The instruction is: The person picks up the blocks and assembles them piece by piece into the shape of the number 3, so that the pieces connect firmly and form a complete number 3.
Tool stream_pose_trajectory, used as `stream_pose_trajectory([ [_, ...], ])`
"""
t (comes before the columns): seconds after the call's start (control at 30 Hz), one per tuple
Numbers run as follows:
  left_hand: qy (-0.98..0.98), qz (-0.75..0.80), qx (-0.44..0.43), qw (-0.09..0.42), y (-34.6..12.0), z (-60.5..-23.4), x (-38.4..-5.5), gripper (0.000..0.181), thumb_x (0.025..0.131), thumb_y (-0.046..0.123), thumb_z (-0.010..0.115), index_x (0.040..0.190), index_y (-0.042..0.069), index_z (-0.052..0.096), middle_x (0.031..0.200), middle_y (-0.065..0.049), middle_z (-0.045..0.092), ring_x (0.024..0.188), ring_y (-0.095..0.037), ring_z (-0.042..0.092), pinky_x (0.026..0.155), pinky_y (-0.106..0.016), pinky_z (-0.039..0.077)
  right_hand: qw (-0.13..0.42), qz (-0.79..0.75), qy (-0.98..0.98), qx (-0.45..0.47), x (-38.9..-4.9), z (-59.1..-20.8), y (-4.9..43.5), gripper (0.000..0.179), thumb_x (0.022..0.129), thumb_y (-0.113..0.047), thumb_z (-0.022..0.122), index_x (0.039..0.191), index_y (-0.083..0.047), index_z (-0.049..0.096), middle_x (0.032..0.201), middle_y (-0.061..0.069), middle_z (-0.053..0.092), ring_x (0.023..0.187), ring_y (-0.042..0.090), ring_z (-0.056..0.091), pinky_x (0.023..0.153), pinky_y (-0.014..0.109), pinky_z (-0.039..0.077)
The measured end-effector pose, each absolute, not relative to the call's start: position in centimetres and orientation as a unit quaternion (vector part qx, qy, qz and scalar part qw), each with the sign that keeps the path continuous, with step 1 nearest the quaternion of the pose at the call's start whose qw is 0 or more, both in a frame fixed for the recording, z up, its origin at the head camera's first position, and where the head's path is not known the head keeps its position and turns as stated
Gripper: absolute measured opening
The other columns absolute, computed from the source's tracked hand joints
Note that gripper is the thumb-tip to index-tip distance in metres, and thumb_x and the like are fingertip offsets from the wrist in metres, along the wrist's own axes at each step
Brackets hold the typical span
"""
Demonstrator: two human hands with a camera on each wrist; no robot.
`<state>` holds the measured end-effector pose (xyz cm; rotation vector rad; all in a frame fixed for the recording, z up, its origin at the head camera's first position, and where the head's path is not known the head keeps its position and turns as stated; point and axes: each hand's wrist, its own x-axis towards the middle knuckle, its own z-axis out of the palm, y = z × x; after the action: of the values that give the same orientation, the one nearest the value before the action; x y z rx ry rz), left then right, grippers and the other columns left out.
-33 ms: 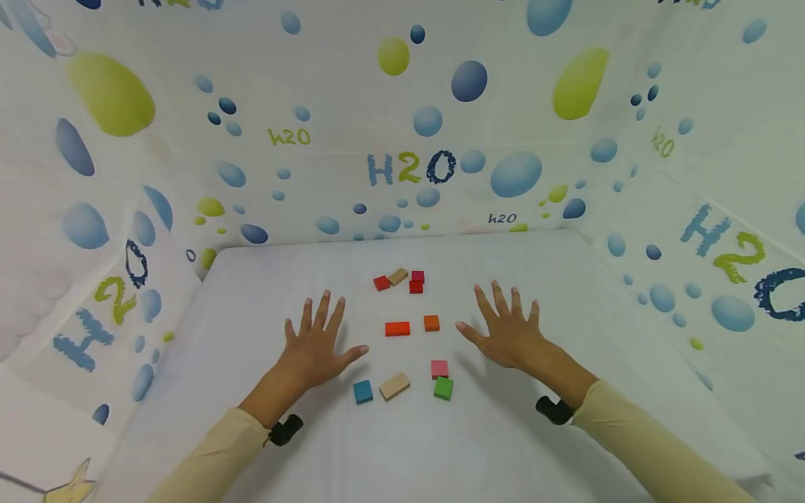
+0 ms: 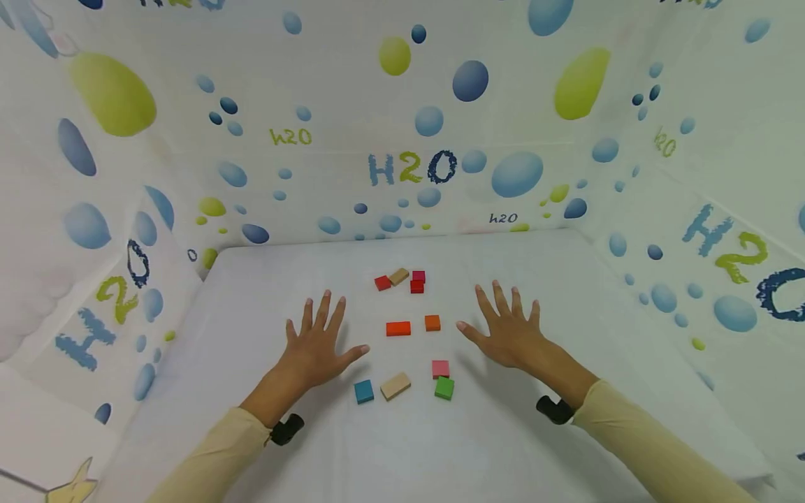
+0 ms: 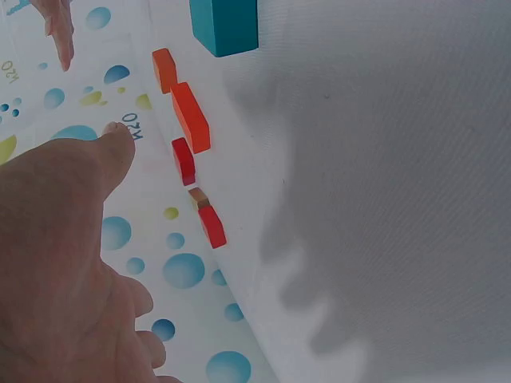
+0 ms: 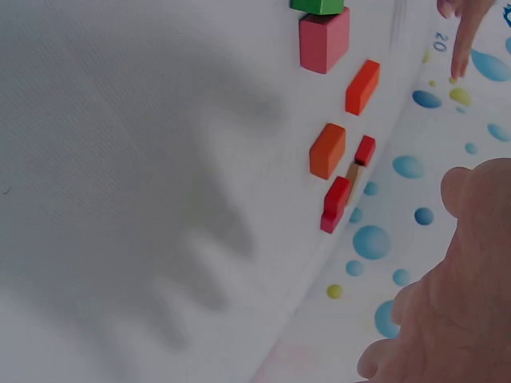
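Observation:
Palm down and fingers spread, my left hand (image 2: 312,355) hovers left of several small blocks, holding nothing. My right hand (image 2: 512,335) hangs over the other side, its fingers spread too and nothing in its grasp. Between the hands lie a long red-orange block (image 2: 398,328) and an orange block (image 2: 432,323). Closer to me are a blue block (image 2: 363,392), a plain wooden block (image 2: 395,385), a pink block (image 2: 440,369) and a green block (image 2: 444,388), the last two side by side. In the right wrist view the green block (image 4: 318,6) overlaps the pink block (image 4: 324,41).
Farther back on the white-covered table (image 2: 302,447) sit a red block (image 2: 383,283), another wooden block (image 2: 399,276), a crimson block (image 2: 418,276) and a second red block (image 2: 417,287). A sheet printed with bubbles (image 2: 430,121) rises behind the table and along both sides.

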<state>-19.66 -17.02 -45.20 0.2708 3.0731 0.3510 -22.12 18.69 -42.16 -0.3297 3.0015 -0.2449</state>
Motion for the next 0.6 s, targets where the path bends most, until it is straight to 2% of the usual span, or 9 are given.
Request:
stream_pose_trajectory([
  [0.17, 0.989, 0.119, 0.087, 0.02, -17.1, -45.4, -19.9, 0.105, 0.095, 0.068, 0.062, 0.169, 0.009, 0.016, 0.176, -0.023, 0.006, 0.158, -0.057, 0.008, 0.113, -0.085, 0.015, 0.05, -0.086, 0.988, -0.114, -22.4, -42.5, 18.5, 0.093, 0.103, -0.072, 0.041, 0.17, -0.015, 0.013, 0.175, 0.024, 0.008, 0.156, 0.06, 0.006, 0.116, 0.084, 0.001],
  [0.3, 0.988, 0.121, 0.096, 0.02, -17.1, -45.7, -20.2, 0.105, 0.096, 0.066, 0.062, 0.169, 0.007, 0.015, 0.175, -0.024, 0.01, 0.158, -0.055, 0.011, 0.117, -0.081, 0.016, 0.049, -0.101, 0.986, -0.122, -22.8, -42.7, 18.2, 0.092, 0.103, -0.067, 0.047, 0.17, -0.012, 0.015, 0.174, 0.025, 0.015, 0.156, 0.06, 0.012, 0.118, 0.082, 0.005],
  [0.47, 0.984, 0.135, 0.12, 0.009, -16.7, -45.4, -20.7, 0.096, 0.099, 0.055, 0.066, 0.167, 0.003, 0.022, 0.171, -0.026, 0.026, 0.156, -0.052, 0.024, 0.122, -0.072, 0.023, 0.029, -0.117, 0.981, -0.15, -23.7, -43.0, 17.8, 0.087, 0.103, -0.055, 0.06, 0.168, -0.008, 0.025, 0.168, 0.025, 0.035, 0.154, 0.051, 0.031, 0.119, 0.077, 0.021],
  [0.6, 0.979, 0.148, 0.141, -0.011, -15.9, -45.0, -21.2, 0.085, 0.1, 0.044, 0.071, 0.164, 0.002, 0.033, 0.165, -0.024, 0.041, 0.153, -0.047, 0.036, 0.122, -0.064, 0.032, 0.003, -0.13, 0.973, -0.191, -24.6, -43.5, 17.2, 0.076, 0.102, -0.044, 0.068, 0.161, -0.006, 0.04, 0.158, 0.022, 0.049, 0.148, 0.041, 0.045, 0.115, 0.071, 0.037],
])
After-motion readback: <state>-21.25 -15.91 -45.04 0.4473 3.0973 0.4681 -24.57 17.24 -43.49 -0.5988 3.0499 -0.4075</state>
